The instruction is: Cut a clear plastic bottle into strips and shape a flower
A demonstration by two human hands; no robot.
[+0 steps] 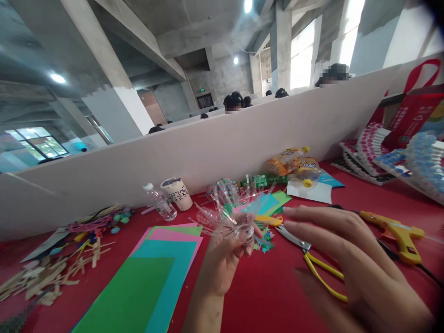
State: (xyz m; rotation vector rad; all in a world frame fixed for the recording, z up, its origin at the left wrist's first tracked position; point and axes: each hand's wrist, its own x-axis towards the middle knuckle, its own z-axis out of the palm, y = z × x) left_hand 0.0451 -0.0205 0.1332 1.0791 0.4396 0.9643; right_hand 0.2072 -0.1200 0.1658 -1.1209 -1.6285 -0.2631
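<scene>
My left hand (220,266) is closed around the neck of a cut clear plastic bottle (244,230), above the middle of the red table. Thin strips of the plastic fan out from the neck, away from me. My right hand (364,263) hovers to the right with fingers spread, slightly blurred and holding nothing. Partly behind it lie scissors (304,245) with yellow handles, their blades pointing left. A yellow utility knife (268,220) and a scatter of small star-shaped pieces (265,247) rest just beyond my left hand.
Coloured sheets (138,277) lie at left, near wooden sticks (46,277). A water bottle (160,202) and a paper cup (177,194) stand by the white partition (222,148). Orange drink bottles (286,161) lie at the back; a yellow glue gun (395,229) is at right.
</scene>
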